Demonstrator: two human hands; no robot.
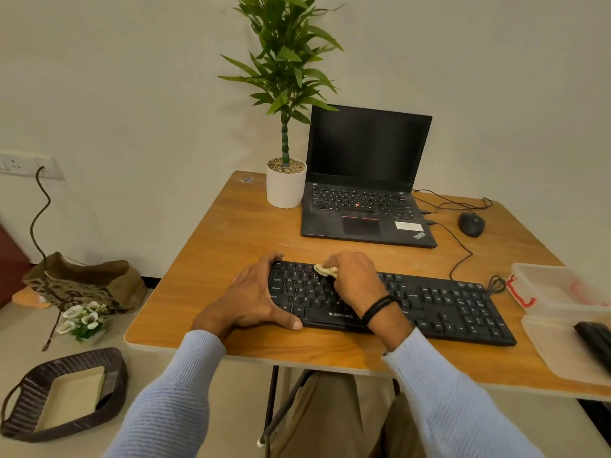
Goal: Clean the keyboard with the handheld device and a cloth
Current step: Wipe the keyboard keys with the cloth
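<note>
A black wired keyboard (446, 305) lies across the near half of the wooden table (224, 246). My left hand (251, 295) grips its left end, fingers over the far edge and thumb along the near edge. My right hand (355, 279) holds a small bunched pale yellow cloth (324, 270) against the upper left rows of keys. A dark object, perhaps the handheld device (595, 342), lies on a plastic lid at the right edge, partly cut off.
Behind the keyboard stands an open black laptop (363, 193) with a white potted plant (286, 183) to its left and a black mouse (471, 224) to its right. A clear plastic box (545, 285) sits at the table's right. A basket (62, 395) and a bag (86, 282) lie on the floor at left.
</note>
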